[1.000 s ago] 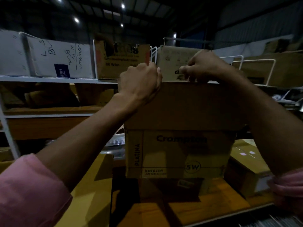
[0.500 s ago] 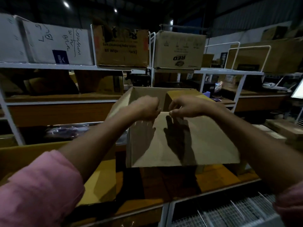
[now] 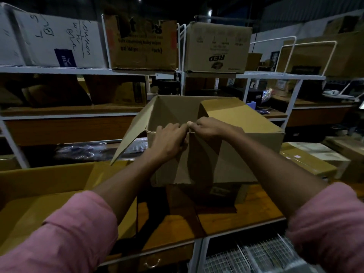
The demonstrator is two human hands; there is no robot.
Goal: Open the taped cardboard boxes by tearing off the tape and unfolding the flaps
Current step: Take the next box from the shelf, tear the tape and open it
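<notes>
Two hands meet at the near top edge of the open cardboard box (image 3: 232, 160) on the wooden table (image 3: 246, 211): left hand (image 3: 169, 140) and right hand (image 3: 206, 128), fingers curled, pinch its near flap (image 3: 226, 164).

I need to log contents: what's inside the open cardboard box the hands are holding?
Inside the cardboard box only bare inner walls show. Its bottom is hidden behind the near wall, the left hand and the right hand, so contents cannot be told.
</notes>
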